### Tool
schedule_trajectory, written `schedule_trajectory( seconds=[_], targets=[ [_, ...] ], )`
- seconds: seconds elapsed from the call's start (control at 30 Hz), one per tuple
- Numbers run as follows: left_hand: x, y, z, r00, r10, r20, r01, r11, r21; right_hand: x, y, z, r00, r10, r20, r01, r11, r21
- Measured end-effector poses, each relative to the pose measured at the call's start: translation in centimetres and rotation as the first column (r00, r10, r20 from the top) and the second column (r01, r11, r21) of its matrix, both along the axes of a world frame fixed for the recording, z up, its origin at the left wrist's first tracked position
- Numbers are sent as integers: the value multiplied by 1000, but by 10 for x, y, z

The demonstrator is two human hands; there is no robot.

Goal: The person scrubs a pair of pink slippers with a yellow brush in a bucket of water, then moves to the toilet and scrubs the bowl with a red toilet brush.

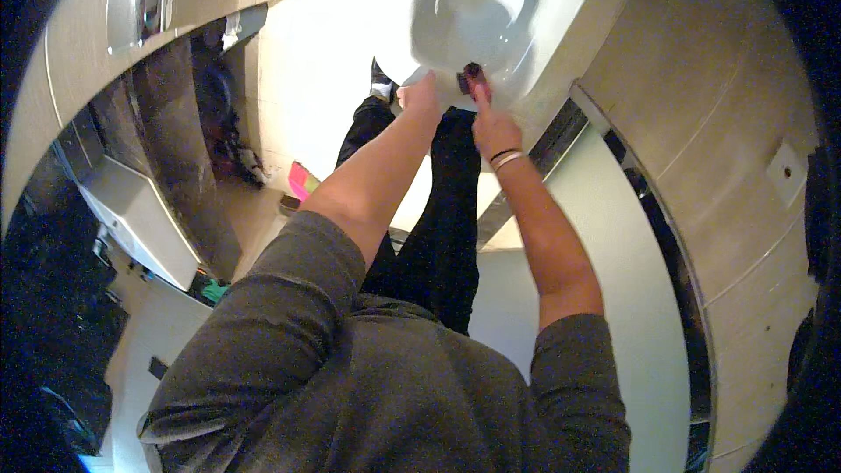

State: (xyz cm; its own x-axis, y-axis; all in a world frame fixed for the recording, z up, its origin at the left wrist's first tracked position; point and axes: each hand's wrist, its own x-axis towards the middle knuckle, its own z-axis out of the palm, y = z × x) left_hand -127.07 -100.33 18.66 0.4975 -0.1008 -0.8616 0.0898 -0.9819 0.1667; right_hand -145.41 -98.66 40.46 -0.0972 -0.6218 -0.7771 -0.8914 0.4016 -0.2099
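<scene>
My right hand (497, 131), with a dark and a pale band at the wrist, is closed around the handle of a small red brush (474, 81) with dark bristles. The brush is at the near edge of a white sink-like ceramic basin or toilet bowl (533, 56); which one I cannot tell for sure. My left hand (420, 95) is at the bowl's near left edge, its fingers bent around a pale thing that is too washed out to name. Below both hands are my legs in black trousers.
A shiny metal holder (138, 6) is fixed to the tiled wall at the upper left. A pink and yellow-green object (301, 180) stands on the floor left of my legs. A glass panel (617, 263) with a dark frame is at the right, beside a tiled wall (716, 92).
</scene>
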Motion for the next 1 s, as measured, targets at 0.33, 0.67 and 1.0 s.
schedule_trajectory(
  seconds=[0.33, 0.67, 1.0],
  targets=[
    [-85, -70, 153, 955, 55, 290, -115, 974, 193, -86, -13, 8, 932, 339, -126, -347, 937, -39],
    [-70, -75, 164, 903, 426, 48, -429, 900, 82, -201, -131, 3, 639, 566, -521, -701, 707, -92],
    [-63, -50, 126, 862, 504, -53, -506, 859, -79, -169, -118, 13, 709, 571, -413, -591, 801, 93]
  ],
)
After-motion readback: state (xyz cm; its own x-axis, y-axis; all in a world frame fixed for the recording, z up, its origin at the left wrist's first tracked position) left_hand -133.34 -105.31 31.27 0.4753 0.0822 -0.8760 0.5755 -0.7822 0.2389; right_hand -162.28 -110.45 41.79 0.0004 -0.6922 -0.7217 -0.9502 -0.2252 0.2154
